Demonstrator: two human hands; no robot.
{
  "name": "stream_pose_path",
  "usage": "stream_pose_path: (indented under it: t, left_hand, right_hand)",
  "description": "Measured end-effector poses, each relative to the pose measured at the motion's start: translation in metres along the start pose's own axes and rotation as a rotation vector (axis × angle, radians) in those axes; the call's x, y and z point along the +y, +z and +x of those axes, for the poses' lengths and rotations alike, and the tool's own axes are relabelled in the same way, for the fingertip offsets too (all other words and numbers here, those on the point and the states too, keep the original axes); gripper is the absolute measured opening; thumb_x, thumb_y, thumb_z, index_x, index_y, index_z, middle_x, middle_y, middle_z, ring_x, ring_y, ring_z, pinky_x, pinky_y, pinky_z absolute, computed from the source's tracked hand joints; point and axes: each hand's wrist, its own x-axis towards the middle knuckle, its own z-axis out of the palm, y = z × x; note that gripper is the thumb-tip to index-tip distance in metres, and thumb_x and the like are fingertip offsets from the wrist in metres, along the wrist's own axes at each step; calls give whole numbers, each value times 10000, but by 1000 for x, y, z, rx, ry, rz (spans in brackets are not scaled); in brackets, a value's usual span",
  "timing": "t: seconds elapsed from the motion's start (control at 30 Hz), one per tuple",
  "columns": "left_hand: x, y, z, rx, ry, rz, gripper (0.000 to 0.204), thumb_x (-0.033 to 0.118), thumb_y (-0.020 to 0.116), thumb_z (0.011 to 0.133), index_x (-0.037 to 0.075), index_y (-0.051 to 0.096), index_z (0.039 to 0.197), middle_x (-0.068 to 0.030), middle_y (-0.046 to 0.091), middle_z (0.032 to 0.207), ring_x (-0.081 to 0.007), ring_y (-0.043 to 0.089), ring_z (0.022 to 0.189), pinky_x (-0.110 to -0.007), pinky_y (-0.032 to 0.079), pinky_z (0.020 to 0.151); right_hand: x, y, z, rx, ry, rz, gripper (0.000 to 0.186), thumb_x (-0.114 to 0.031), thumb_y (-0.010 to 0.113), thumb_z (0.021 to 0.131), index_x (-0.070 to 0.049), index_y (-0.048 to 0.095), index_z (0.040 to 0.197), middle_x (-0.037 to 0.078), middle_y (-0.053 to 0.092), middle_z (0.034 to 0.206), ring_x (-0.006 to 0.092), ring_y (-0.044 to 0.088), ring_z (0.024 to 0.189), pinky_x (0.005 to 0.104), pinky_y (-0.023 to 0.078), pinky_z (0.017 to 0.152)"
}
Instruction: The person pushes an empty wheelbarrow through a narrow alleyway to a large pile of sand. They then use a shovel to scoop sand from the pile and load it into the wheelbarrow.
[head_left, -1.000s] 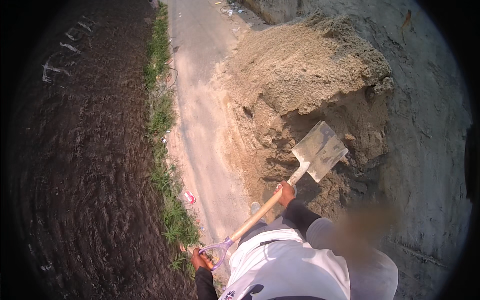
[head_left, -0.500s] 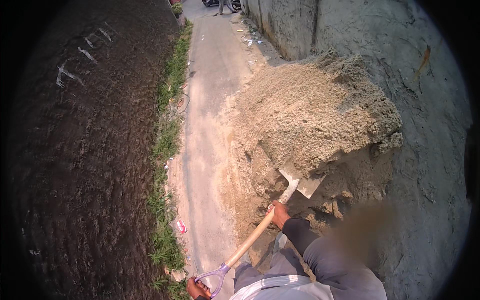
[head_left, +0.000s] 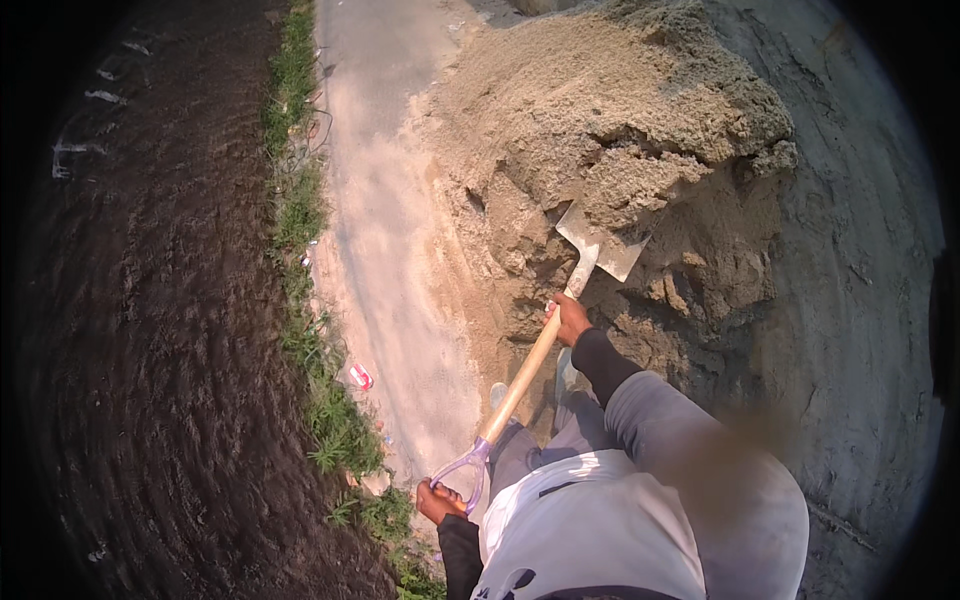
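Note:
A shovel [head_left: 535, 362] with a wooden shaft slants from my lower left up to a sand pile [head_left: 600, 110]. My left hand [head_left: 441, 502] is closed round its purple D-shaped grip [head_left: 470, 466]. Higher up, my right hand [head_left: 571, 320] wraps the shaft just below the metal neck. The shovel's flat metal blade [head_left: 622, 258] is pushed in under a thick clump of sand [head_left: 640, 180], which hides the blade's middle and tip. Cracks run through the sand above the blade.
A grey wall [head_left: 850, 250] rises on the right behind the pile. A paved lane [head_left: 380, 200] runs along the left, edged by weeds [head_left: 335, 430] with litter such as a red-and-white wrapper [head_left: 361, 376]. Beyond them stands a dark rough wall [head_left: 180, 330]. My feet are beside the pile.
My view has tipped downward, so the pile and shovel sit higher in it. A wide crack has opened in the sand above the blade. Both hands keep their holds on the shovel.

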Motion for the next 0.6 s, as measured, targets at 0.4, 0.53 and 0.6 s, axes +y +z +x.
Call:
stream_pose_path:
  t: [0.4, 0.53, 0.6]
  left_hand:
    - [105, -35, 108, -309, 56, 345, 252, 257, 516, 872, 106, 435, 686, -4, 384, 533, -116, 333, 409, -297, 260, 379]
    - [121, 36, 59, -442, 138, 562, 237, 240, 527, 871, 110, 440, 693, 1, 382, 548, -107, 332, 416, -295, 254, 374]
    - [112, 61, 67, -647, 188, 669, 215, 231, 531, 866, 108, 466, 702, 4, 381, 523, -106, 350, 408, -288, 260, 371]
  right_hand:
    - [137, -107, -62, 92, -66, 488, 110, -176, 558, 899, -98, 485, 870, 33, 496, 672, 200, 504, 575, 381, 481, 565]
    - [145, -162, -105, 196, -189, 704, 124, -181, 570, 875, -103, 489, 824, 31, 494, 663, 196, 500, 570, 362, 472, 568]
    - [143, -204, -124, 284, -221, 812, 124, -177, 575, 864, -105, 486, 816, 34, 495, 663, 197, 500, 572, 358, 469, 569]
